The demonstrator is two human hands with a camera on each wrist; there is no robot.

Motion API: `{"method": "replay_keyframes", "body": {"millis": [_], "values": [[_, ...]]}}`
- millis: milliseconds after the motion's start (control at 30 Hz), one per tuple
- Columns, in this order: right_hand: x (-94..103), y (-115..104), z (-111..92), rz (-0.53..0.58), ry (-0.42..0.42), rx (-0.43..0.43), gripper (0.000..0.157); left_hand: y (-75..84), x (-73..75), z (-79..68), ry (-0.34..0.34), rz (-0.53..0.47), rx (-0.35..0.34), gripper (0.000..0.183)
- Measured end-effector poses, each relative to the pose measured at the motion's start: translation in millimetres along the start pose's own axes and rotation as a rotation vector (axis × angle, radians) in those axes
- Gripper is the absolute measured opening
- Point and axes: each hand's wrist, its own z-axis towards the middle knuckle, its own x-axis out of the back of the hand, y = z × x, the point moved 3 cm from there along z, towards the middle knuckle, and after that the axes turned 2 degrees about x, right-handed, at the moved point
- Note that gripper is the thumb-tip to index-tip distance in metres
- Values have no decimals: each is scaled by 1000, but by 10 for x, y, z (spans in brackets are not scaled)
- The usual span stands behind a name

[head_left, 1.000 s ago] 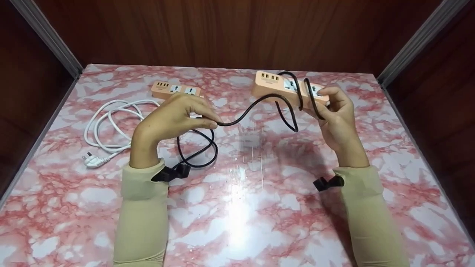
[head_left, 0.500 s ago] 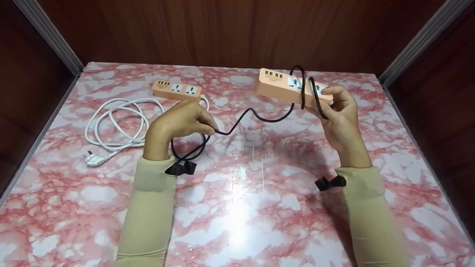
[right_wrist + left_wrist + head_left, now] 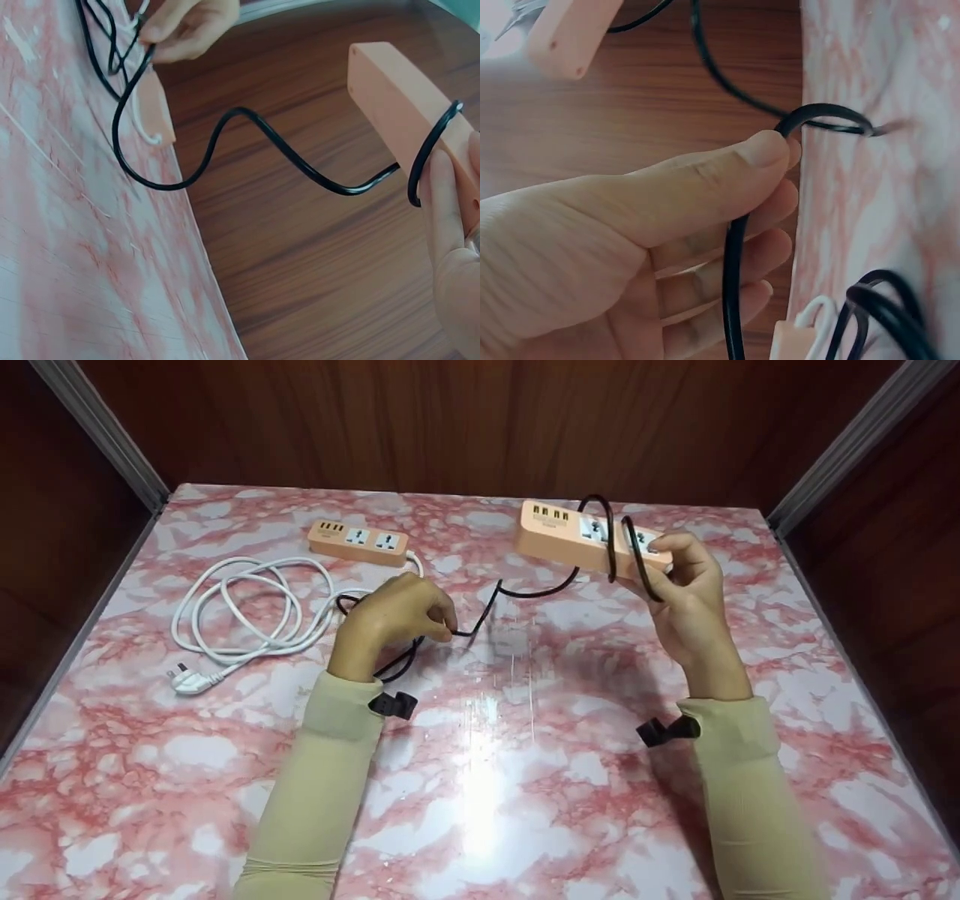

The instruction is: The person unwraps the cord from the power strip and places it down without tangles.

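My right hand grips the right end of an orange power strip, held up above the table and tilted. Loops of its black cord go round the strip's body, and one passes by my right thumb. Between thumb and fingertips, my left hand pinches the same black cord further along. From there the cord runs in a wavy slack line to the underside of the strip. The rest of the black cord lies in loops below my left hand, partly hidden by it.
A second orange power strip lies at the back left of the marbled table. Its white cord is loosely coiled beside it, with a white plug at the left. Dark wood panels surround the table.
My left hand has moved right and slightly down, holding the cord, and the stretch between the hands has changed its bends. The right hand has risen slightly to the right with the strip.
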Motion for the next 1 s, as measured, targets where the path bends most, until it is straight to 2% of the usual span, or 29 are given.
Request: {"method": "replay_keyframes", "body": {"millis": [267,400,533,733,1000], "values": [[31,-3,13,9,-3,-14,15,26,-153,65,-141,7,66,16],[29,-6,19,23,-5,-17,16,33,-103,46,-141,-11,62,21],[13,-9,23,45,-18,-15,18,89,28,-16,-52,-34,17,24],[2,-17,27,15,-19,-11,18,224,207,-117,111,-40,-74,28],[-3,-18,17,6,-6,-14,18,421,281,-171,255,-54,-168,35]]}}
